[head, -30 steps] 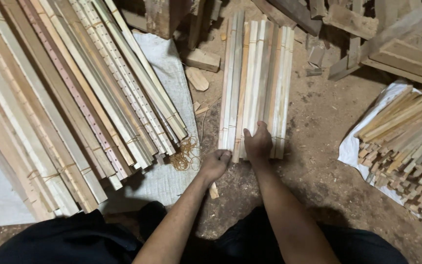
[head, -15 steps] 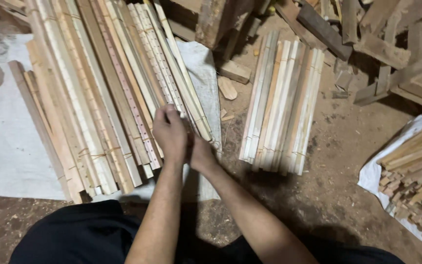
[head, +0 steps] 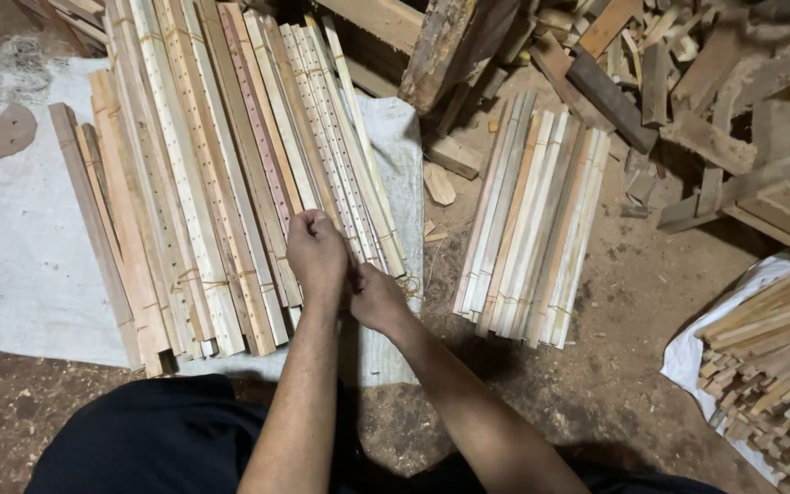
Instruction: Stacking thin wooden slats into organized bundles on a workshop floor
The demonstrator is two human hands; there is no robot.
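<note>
While one tied bundle of pale slats [head: 530,220] lies finished well right of the fingers, both hands work the drilled strips [head: 340,174]: left hand [head: 315,252] curled tight around their near ends, right hand [head: 375,295] pinching just beside it. Rough-sawn, flat, straight-grained wood; many strips remain loose.

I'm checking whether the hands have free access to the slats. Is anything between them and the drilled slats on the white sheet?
Nothing visible. The left hand and right hand are already on the near ends of the drilled slats, with no object between.
</note>
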